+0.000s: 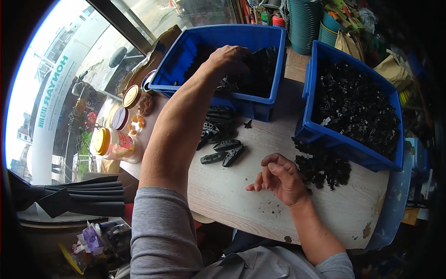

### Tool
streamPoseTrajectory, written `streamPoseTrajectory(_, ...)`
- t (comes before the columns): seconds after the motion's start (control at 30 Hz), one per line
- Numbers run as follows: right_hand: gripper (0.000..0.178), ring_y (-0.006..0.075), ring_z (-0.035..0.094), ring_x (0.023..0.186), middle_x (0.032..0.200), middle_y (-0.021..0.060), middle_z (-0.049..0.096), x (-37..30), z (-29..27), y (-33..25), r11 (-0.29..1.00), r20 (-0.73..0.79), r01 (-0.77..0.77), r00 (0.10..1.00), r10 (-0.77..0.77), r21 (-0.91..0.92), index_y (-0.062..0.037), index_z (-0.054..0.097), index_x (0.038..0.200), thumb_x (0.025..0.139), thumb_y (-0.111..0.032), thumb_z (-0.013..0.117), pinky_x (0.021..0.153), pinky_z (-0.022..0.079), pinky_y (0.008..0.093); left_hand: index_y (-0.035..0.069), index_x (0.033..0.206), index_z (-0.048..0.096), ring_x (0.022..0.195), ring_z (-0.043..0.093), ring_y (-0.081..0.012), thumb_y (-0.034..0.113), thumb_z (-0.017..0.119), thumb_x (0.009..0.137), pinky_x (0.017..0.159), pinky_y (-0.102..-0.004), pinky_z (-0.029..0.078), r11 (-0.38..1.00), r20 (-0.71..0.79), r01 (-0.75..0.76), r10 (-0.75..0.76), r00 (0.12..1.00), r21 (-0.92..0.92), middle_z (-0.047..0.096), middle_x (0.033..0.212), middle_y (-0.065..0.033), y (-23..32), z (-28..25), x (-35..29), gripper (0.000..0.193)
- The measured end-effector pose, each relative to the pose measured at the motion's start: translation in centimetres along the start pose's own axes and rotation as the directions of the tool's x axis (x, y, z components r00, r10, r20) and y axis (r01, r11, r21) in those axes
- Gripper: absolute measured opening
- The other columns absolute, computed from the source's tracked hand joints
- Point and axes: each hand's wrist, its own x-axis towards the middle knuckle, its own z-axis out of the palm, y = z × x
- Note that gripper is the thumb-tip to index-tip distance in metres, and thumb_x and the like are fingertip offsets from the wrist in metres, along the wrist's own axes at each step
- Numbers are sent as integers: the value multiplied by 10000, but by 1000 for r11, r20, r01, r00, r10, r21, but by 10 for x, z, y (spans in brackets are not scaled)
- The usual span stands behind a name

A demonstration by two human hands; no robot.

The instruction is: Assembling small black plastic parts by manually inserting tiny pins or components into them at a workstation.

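Note:
My left hand [228, 57] reaches across the table into the far blue bin [253, 105], over a heap of black parts [262, 67]. Its fingertips sink into shadow among the parts, so whether they grip anything is hidden. My right hand [284, 182] hovers over the near table, palm inward, with loosely bent fingers spread apart and nothing visible in them. Between my arms lie several dark elongated plastic pieces [226, 153], grouped close together. More of them are stacked against the far bin [218, 122], partly behind my left forearm. A small black piece [248, 124] lies alone.
A second blue bin [304, 123] at the right holds many small black parts [360, 107]. Beside it, a loose black pile [323, 165] rests on the pale table [260, 218]. Jars, one yellow-lidded [100, 141], line the left edge by the window. Stacked green tubs [303, 25] stand behind.

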Motion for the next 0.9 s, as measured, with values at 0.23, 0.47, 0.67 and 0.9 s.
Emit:
streamPoseTrajectory(0.23,217,233,677,737,668,56,572,-4,-1,-1,999,50,-1,999,-1,32,-1,545,1141,998,-161,509,859,573,525,154,1336,601,786,726,-171,236,782,810,683,-312,611,975,-186,-7,-35,982,-223,732,1072,-89,1,-32,-39,563)
streamPoseTrajectory(0.47,207,234,652,715,652,61,555,-5,5,1,1000,12,0,1000,0,11,-23,561,1114,990,-184,522,848,563,585,112,1315,626,1030,697,-205,223,789,776,939,-294,527,890,-539,-172,-95,837,-423,721,1137,-122,-17,-48,-84,574)
streamPoseTrajectory(0.67,202,255,647,718,645,70,544,-2,7,5,1000,2,0,1000,0,-5,-51,575,1094,981,-216,541,851,553,627,82,1290,641,1055,665,-193,169,780,782,947,-319,519,782,-666,-253,-260,700,-570,691,1170,-126,-11,-42,-147,534)
streamPoseTrajectory(0.9,240,239,647,731,682,65,565,1,9,8,1000,17,-10,1000,10,17,-10,535,1128,990,-205,547,861,561,575,74,1290,630,1071,626,-235,87,750,795,916,-337,513,903,-846,-160,-294,446,-398,631,1163,-137,-7,15,-215,509)
